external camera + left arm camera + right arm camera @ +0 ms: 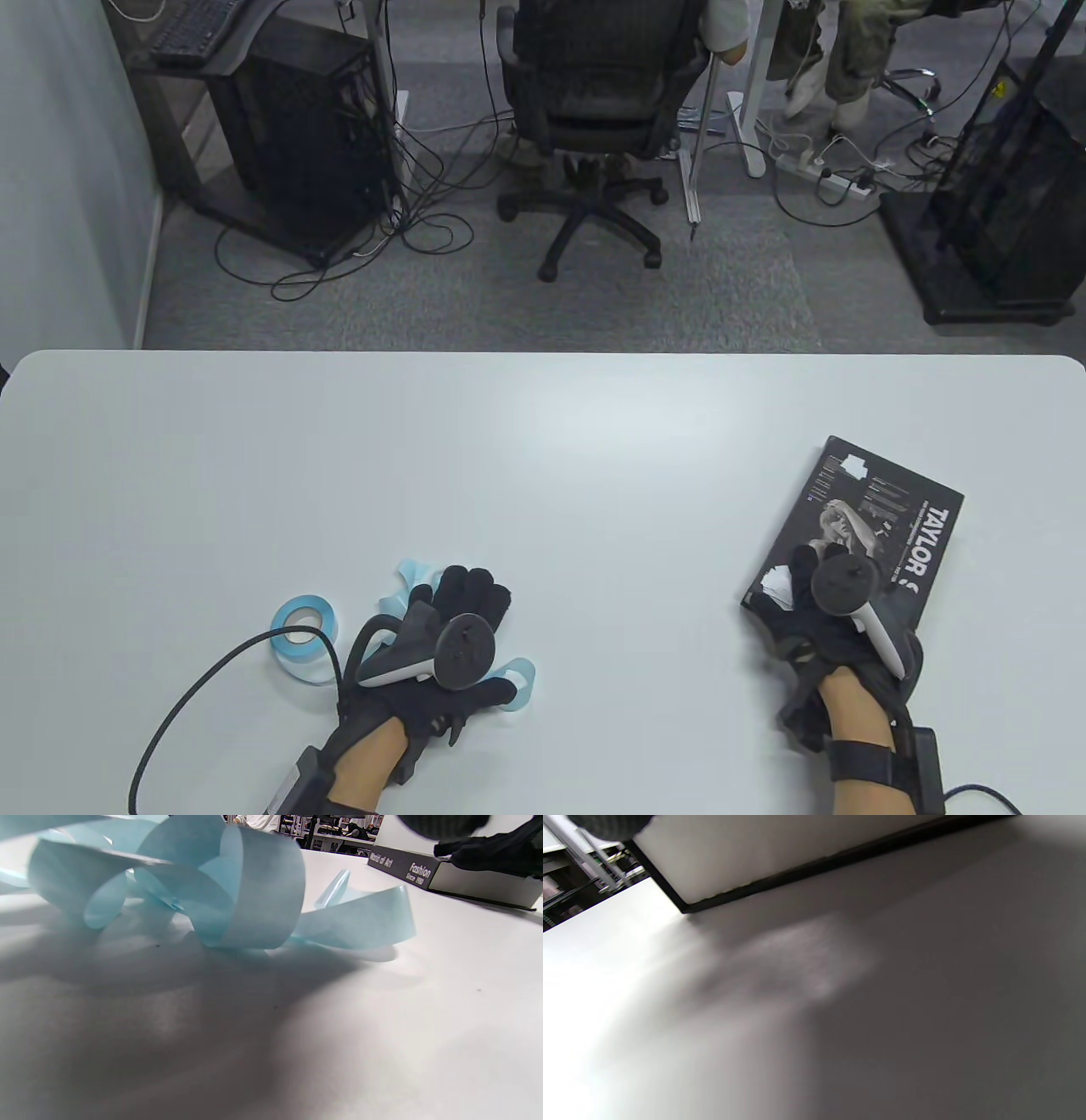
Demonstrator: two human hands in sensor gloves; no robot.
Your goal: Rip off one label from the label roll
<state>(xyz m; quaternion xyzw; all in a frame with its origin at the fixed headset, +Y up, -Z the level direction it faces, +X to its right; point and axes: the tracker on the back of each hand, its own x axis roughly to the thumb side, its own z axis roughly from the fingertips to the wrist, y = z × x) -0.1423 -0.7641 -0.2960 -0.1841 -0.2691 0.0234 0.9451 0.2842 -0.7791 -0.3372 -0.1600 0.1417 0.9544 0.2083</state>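
We judge the tearing itself done or nearly so: our right hand (836,632) rests on the near corner of the book (857,531) at the table's right, and a small white patch (776,584) by its fingers looks like a label being pressed onto the cover, though we cannot be sure. Whether those fingers pinch anything we cannot tell; the tracker covers them.

Our left hand (441,645) lies flat over the loose backing strip (254,899), fingers spread forward, palm down; it seems to rest on the strip, not grip it, but the underside is hidden.

The roll (304,632) stands on the table (543,441) just left of that hand, apart from it, a pale blue ring with a white core. From it the blue strip curls away in loops under and beyond the hand, one end poking out at the right of the wrist. In the left wrist view the strip is thin, glossy, translucent, standing on edge in soft coils.

Next, we judge, the right hand must smooth the patch down and let go; if no label is yet free, both hands must return to the roll.
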